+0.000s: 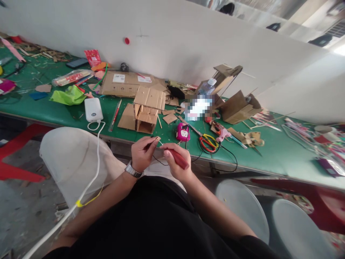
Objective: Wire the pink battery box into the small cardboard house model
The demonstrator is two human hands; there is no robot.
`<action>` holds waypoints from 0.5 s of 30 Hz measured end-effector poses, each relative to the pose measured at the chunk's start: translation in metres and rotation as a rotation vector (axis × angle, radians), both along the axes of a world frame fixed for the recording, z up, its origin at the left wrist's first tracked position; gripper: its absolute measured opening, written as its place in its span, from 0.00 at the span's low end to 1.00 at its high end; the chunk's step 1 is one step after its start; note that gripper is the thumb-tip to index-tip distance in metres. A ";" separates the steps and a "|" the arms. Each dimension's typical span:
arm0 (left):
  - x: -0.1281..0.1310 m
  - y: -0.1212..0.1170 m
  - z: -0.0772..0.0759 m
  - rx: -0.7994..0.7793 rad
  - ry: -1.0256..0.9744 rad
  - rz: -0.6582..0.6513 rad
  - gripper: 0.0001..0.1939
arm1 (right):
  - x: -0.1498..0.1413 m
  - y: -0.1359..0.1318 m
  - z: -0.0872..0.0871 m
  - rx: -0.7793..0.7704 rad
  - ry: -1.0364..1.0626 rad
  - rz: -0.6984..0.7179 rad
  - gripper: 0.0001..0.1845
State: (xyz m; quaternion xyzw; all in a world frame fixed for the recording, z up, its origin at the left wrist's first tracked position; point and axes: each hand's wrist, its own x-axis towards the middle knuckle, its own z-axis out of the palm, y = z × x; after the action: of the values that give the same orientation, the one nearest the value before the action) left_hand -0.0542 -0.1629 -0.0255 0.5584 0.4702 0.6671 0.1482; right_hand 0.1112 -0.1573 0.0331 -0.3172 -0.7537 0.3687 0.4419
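Over my lap, at the table's front edge, my left hand (143,154) pinches a small light-brown piece (158,139) between thumb and fingers; its material is too small to make out. My right hand (176,162) is wrapped round a red-handled tool (180,159) with a thin metal shaft, which looks like a screwdriver or an awl. Its shaft points left at the small piece; whether the tip touches it I cannot tell. Just beyond my hands stands an open cardboard box structure (147,111). A pink socket cube (183,132) sits beyond my right hand.
On the green table (272,147) lie scissors (208,143), a pink glue gun (223,134) with a black cord, and cardboard scraps. A bottle (207,88) stands near the wall. From a white power bank (93,109), a cable crosses my left leg. Grey stools (242,205) stand at right.
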 end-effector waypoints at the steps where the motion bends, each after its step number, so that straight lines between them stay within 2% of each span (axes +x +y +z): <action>1: 0.000 0.000 0.000 0.017 0.029 0.023 0.08 | -0.002 0.000 -0.003 -0.083 0.060 -0.014 0.13; 4: -0.001 -0.001 0.000 0.060 0.116 0.076 0.08 | -0.007 0.001 -0.008 -0.305 0.233 -0.016 0.18; 6: -0.002 -0.001 -0.001 0.079 0.176 0.090 0.08 | -0.006 0.003 -0.008 -0.342 0.268 -0.013 0.19; 8: -0.002 -0.001 -0.002 0.099 0.230 0.090 0.09 | -0.001 0.004 -0.003 -0.236 0.177 -0.004 0.16; 11: -0.003 -0.002 -0.002 0.122 0.257 0.063 0.10 | 0.008 0.006 0.005 0.088 -0.079 0.076 0.09; 15: -0.003 -0.003 0.002 0.093 0.238 0.059 0.09 | 0.016 0.010 0.009 0.398 -0.317 0.158 0.11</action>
State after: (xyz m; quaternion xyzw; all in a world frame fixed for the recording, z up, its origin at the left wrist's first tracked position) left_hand -0.0575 -0.1658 -0.0234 0.6259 0.4694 0.6212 0.0454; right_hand 0.1274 -0.1473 0.0423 -0.2179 -0.8936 0.1925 0.3420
